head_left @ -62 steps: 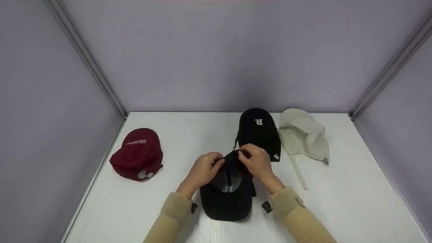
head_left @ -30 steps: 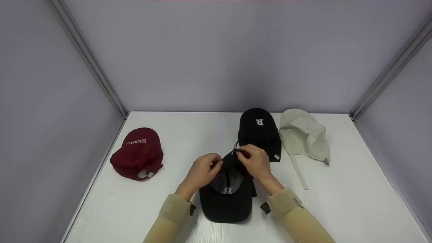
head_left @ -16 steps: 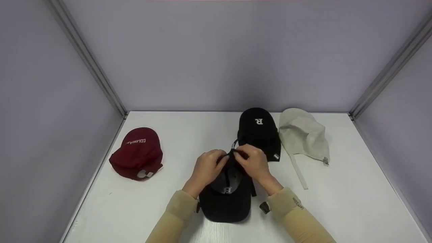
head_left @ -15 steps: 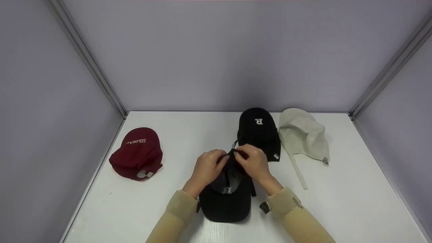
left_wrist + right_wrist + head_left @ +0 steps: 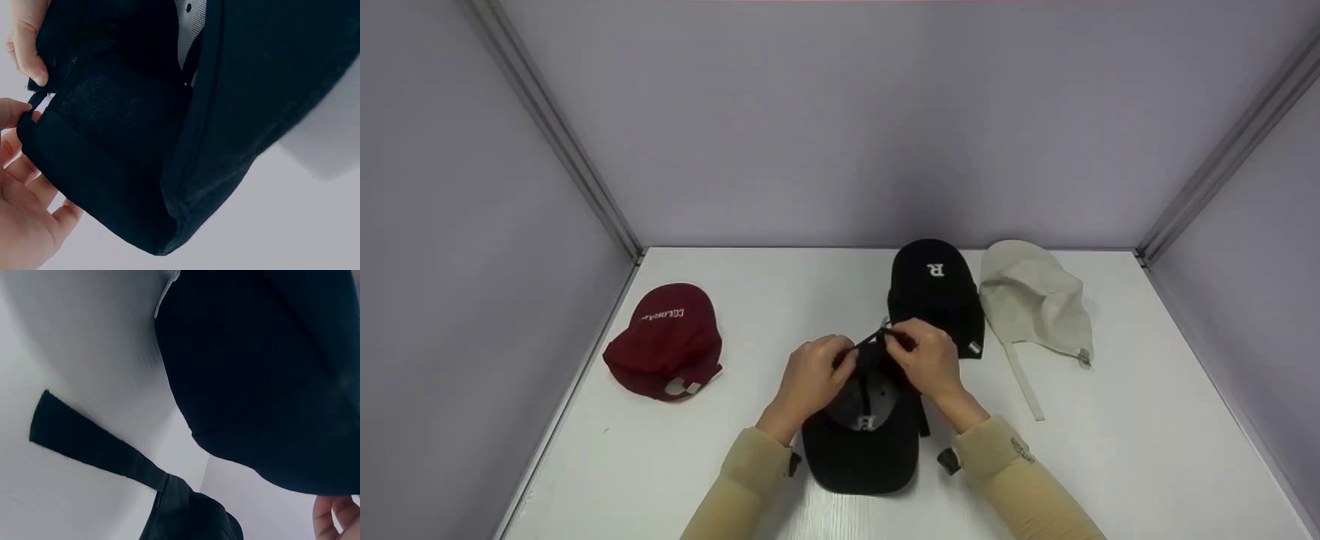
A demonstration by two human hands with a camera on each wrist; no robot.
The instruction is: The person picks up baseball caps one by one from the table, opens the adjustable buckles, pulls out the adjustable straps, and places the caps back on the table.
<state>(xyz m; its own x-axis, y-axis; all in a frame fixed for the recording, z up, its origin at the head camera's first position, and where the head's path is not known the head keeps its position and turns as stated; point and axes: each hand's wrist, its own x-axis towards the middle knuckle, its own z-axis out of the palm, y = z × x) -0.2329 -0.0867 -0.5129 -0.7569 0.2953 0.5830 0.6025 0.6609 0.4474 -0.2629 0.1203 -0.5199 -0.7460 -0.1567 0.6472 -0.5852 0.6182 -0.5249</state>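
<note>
A dark baseball cap [image 5: 861, 469] lies brim toward me, its grey-lined inside facing up with a pale stitched letter showing. My left hand [image 5: 814, 375] pinches the left end of its back closure between thumb and fingers. Opposite it, my right hand [image 5: 930, 364] pinches the right end. A narrow dark strap [image 5: 870, 339] spans the short gap between both hands. In the left wrist view the cap's back panel [image 5: 112, 146] hangs with fingers at its strap. The right wrist view shows the outer side of the crown [image 5: 253, 377], with fingertips at its lower edge.
Behind my right hand lies a black cap [image 5: 934, 289] with a white R. Beside it is a pale beige cap [image 5: 1031, 300] with a long loose strap [image 5: 1024, 382]. A dark red cap [image 5: 671, 341] sits at the left. Grey panels [image 5: 840, 127] enclose the white table [image 5: 1147, 420].
Half a second ago my hands were closer together at the closure. My left hand has since shifted slightly left, and the strap between them shows. The other caps stay where they were.
</note>
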